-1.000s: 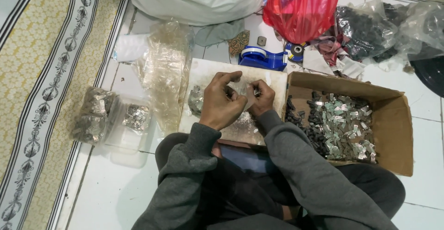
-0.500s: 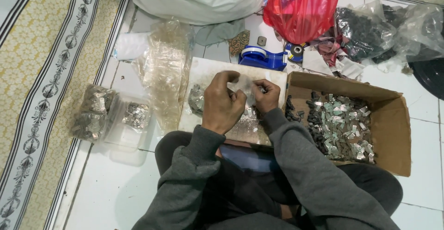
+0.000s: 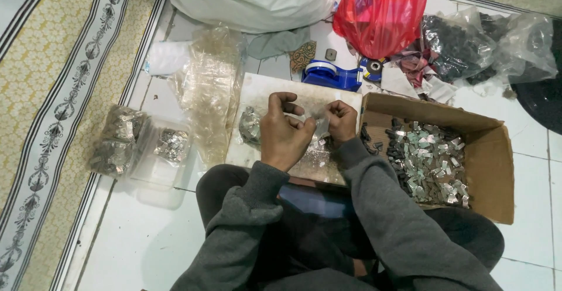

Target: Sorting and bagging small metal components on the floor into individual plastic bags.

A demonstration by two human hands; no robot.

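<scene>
Both arms, in grey sleeves, reach forward from the lap and angle in toward each other. The left hand (image 3: pixel 284 130) is the larger in view, its back turned up, fingers curled and thumb bent over toward the other hand. The right hand (image 3: pixel 341 121) sits just beside it, knuckles up, fingers bunched in a pinch. The fingertips of both hands meet in the middle.

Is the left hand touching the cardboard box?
Apart. The head view shows the left hand over the white board, with the right hand between it and the box.
</scene>
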